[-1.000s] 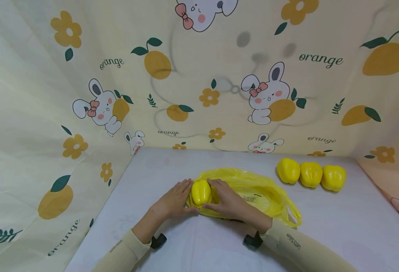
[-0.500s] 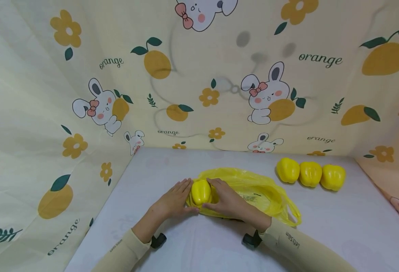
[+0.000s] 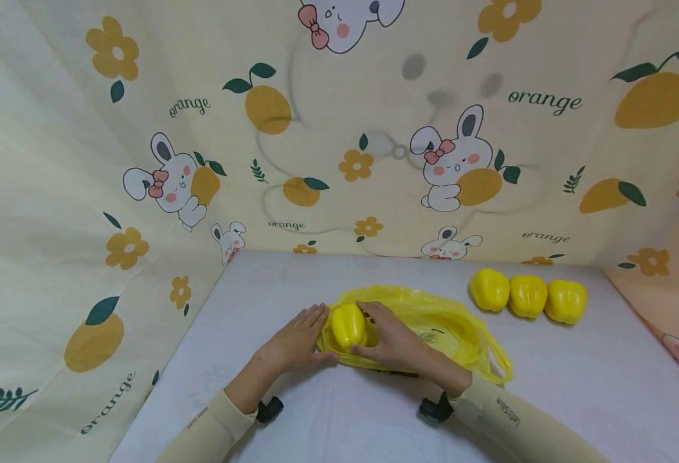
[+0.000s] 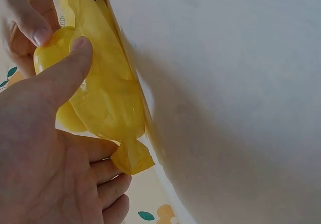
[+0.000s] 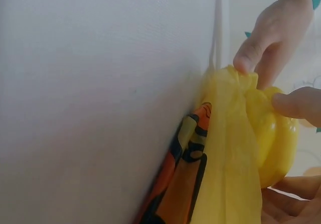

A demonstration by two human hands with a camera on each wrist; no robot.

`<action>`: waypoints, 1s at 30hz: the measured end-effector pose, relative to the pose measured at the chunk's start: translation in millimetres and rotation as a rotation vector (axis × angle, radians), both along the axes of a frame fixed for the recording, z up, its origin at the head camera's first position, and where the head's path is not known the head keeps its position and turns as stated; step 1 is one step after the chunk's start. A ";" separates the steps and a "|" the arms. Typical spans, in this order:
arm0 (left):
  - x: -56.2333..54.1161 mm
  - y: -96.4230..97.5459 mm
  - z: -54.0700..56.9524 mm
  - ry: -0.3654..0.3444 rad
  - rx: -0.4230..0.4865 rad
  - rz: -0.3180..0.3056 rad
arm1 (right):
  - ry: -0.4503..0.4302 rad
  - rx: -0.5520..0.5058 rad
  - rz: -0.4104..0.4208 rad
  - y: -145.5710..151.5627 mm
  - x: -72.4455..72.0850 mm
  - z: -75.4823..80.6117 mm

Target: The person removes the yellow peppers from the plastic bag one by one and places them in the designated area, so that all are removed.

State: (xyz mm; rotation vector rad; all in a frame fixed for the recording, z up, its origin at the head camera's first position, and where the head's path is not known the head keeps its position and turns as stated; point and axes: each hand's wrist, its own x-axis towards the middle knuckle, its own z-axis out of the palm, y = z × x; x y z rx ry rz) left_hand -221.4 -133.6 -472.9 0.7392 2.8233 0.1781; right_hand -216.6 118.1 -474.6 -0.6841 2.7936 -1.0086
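Note:
A yellow bell pepper (image 3: 348, 326) sits at the left end of a thin yellow plastic bag (image 3: 455, 325). My right hand (image 3: 398, 339) holds the pepper from its right side, thumb in front and fingers behind. In the right wrist view, the pepper (image 5: 275, 143) shows between thumb and fingers, above the bag (image 5: 228, 158). My left hand (image 3: 294, 342) lies against the bag's left end, its fingers fairly straight and its thumb apart. The left wrist view shows that thumb on the bag (image 4: 108, 91), partly covering the pepper (image 4: 52, 50).
Three more yellow bell peppers (image 3: 528, 296) stand in a row at the back right of the white table (image 3: 281, 276). A loop handle (image 3: 500, 360) of the bag lies toward the right. Behind hangs a printed cloth (image 3: 328, 128).
The right hand has shifted slightly right, and the pepper has come with it, away from the left fingers. The left hand stays in place.

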 end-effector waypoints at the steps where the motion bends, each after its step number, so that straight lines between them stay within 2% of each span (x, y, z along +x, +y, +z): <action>1: 0.1 -0.2 0.1 0.000 0.000 -0.001 | 0.000 -0.005 -0.001 1.3 0.2 0.2; 12: -0.4 -1.1 -1.4 0.006 -0.002 -0.012 | 0.028 -0.040 -0.010 20.2 3.3 3.2; 19: -0.8 -1.8 -0.9 0.010 0.001 -0.018 | 0.033 -0.079 -0.010 35.9 6.6 10.9; 25: -0.6 -1.5 -0.9 0.012 -0.007 -0.018 | 0.074 -0.109 -0.006 50.3 7.3 15.1; 30: -1.2 -1.3 -1.6 0.006 0.001 -0.014 | 0.144 -0.155 0.005 62.6 6.3 16.7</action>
